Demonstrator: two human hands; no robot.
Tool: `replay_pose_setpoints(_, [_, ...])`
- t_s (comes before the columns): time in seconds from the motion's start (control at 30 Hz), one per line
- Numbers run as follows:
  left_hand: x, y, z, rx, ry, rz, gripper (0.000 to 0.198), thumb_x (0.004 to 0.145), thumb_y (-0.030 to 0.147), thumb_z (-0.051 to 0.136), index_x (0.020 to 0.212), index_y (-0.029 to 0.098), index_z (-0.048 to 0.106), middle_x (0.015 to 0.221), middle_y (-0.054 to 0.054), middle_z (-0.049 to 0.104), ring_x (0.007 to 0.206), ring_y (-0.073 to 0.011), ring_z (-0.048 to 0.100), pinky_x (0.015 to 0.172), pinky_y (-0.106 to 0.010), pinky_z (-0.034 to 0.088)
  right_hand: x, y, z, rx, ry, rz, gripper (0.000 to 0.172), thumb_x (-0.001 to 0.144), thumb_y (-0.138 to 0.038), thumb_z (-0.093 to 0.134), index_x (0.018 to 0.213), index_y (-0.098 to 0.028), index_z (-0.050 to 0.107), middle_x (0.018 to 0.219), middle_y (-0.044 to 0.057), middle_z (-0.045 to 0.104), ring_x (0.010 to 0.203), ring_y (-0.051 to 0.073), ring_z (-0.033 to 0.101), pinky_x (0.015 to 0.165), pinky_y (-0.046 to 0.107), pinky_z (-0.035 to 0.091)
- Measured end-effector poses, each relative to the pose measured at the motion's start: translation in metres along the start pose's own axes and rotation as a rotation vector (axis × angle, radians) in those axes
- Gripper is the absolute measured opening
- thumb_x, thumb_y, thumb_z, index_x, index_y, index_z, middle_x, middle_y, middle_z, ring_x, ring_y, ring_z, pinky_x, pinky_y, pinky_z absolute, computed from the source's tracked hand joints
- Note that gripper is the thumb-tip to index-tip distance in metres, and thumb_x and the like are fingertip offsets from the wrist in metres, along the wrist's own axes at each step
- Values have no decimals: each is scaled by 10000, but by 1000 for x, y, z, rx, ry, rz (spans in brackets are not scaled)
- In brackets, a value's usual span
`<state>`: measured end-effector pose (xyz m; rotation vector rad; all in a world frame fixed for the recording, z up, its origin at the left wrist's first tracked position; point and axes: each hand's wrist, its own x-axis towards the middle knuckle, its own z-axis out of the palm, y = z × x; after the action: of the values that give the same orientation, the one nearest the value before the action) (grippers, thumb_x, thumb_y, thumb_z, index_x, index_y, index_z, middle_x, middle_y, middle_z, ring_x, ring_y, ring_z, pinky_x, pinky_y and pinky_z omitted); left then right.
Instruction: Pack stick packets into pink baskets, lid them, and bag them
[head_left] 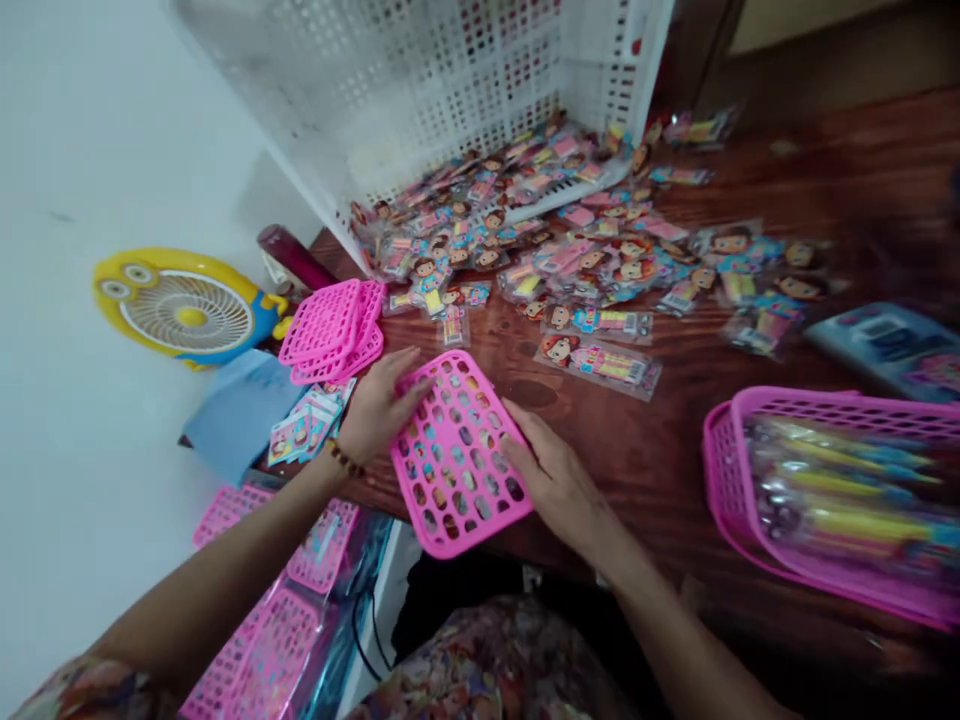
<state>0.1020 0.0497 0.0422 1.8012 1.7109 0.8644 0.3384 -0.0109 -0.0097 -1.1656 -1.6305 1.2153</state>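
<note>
Between my two hands is a pink plastic basket with a flat, perforated top. Coloured things show through its oval holes, too small to name. My left hand, a beaded bracelet on its wrist, grips the left edge with the thumb over the top. Along the right edge, my right hand has its thumb on top and its other fingers partly hidden. Just beyond the basket lie flat clear packets with doll-figure cards, one being a packet near my right hand.
A white crate on its side spills a heap of packets. Left stand pink lids, cards and a yellow fan. Another pink basket holding packets stands right. Bagged pink baskets are at lower left.
</note>
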Motion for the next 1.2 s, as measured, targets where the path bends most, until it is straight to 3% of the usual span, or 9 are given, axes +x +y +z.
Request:
replay_pose_setpoints(0.1, [3,-19,-9,-331,-109,-234,505,661,537,789,976,145,738,972,-96,732,883,-228,652,862,-388,525,-1,-3,-3,-193,6,-16,522,973,-358,366,1454,-160,415,1445,117,503,1312,233,490,1101,433,400])
replay_pose_setpoints(0.2, [-6,-35,-8,-520,-97,-258,534,639,610,770,892,141,736,819,-73,724,689,-161,626,667,-295,522,3,-26,2,-571,66,-87,527,954,-334,395,1435,-126,453,1480,154,454,1376,295,402,1137,516,318])
replay_pose_setpoints(0.33, [-18,-47,3,-728,6,-247,512,664,634,735,848,158,704,709,-27,670,588,-116,568,554,-237,458,20,-65,36,-933,13,-299,502,966,-409,422,1401,-176,510,1532,126,390,1449,343,243,1161,616,161])
replay_pose_setpoints(0.47, [-21,-53,14,-830,111,-224,458,649,607,755,714,165,657,572,42,554,488,-70,447,469,-201,350,33,-68,74,-1097,-84,-324,606,962,-538,396,1444,-176,457,1553,151,343,1443,390,227,1115,690,148])
replay_pose_setpoints(0.8, [-19,-61,31,-830,226,-167,430,780,573,624,831,152,691,781,6,660,746,-126,571,701,-225,452,37,-50,78,-1251,-113,-373,615,961,-544,395,1472,-201,410,1574,130,308,1449,362,200,1129,653,124])
replay_pose_setpoints(0.93, [-27,-61,30,-777,204,-109,409,859,528,558,884,148,706,848,-16,689,815,-156,611,772,-259,479,45,-50,58,-1243,-257,-426,620,968,-547,383,1490,-211,377,1575,123,309,1452,333,216,1141,630,136])
replay_pose_setpoints(1.03, [-40,-58,25,-751,166,-27,439,898,499,529,1159,172,665,1056,-53,705,1003,-193,627,906,-317,488,50,-50,41,-1261,-384,-480,622,973,-533,387,1506,-214,344,1592,107,274,1470,308,183,1158,597,132])
replay_pose_setpoints(1.1, [-50,-57,20,-734,164,49,468,890,466,570,1284,216,597,1286,-71,629,1202,-210,553,1048,-372,421,52,-50,35,-1273,-415,-499,625,976,-527,387,1514,-214,324,1600,104,253,1476,300,165,1162,587,129])
replay_pose_setpoints(1.2, [-62,-59,13,-511,109,312,371,914,409,571,1251,263,629,1435,-56,525,1419,-229,333,1184,-455,245,51,-47,33,-1251,-384,-530,633,974,-541,387,1492,-179,357,1578,138,294,1463,293,204,1165,569,137])
